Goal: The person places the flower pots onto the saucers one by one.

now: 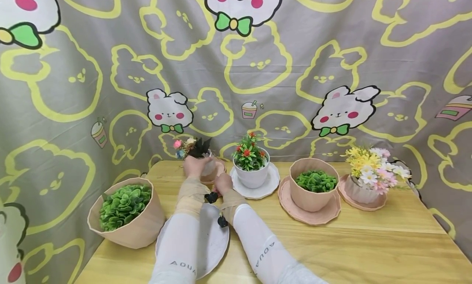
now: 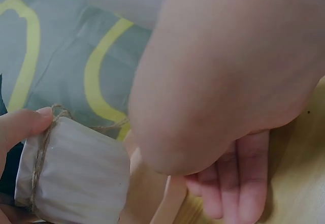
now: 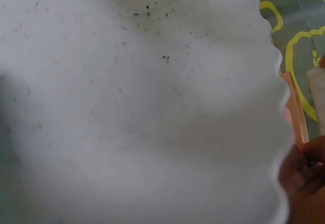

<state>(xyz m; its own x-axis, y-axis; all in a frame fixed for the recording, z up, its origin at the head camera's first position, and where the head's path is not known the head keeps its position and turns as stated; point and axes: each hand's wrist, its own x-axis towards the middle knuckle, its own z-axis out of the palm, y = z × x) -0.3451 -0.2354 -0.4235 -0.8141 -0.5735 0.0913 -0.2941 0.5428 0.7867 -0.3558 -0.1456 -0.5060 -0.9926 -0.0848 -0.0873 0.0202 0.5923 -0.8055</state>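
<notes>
My left hand (image 1: pixel 195 166) grips a small whitish pot (image 2: pixel 84 170) near its rim, where twine is tied round it. Pink and cream flowers with dark leaves (image 1: pixel 200 146) stand in that pot. Just behind my right hand (image 1: pixel 223 183) is a pink saucer (image 1: pixel 220 167); in the right wrist view the thumb and fingers pinch its rim. The pot is over the saucer in the head view, but whether they touch is hidden. Below my forearms lies a white scalloped plate (image 3: pixel 152 132) with dark specks on it.
To the right of my hands, a white pot of red flowers (image 1: pixel 252 175) stands on a white saucer (image 1: pixel 273 181). Farther right are a pink pot (image 1: pixel 313 200) on a pink saucer (image 1: pixel 291 208) and a flower pot (image 1: pixel 365 191). A large pink pot (image 1: pixel 144 218) with greenery stands left.
</notes>
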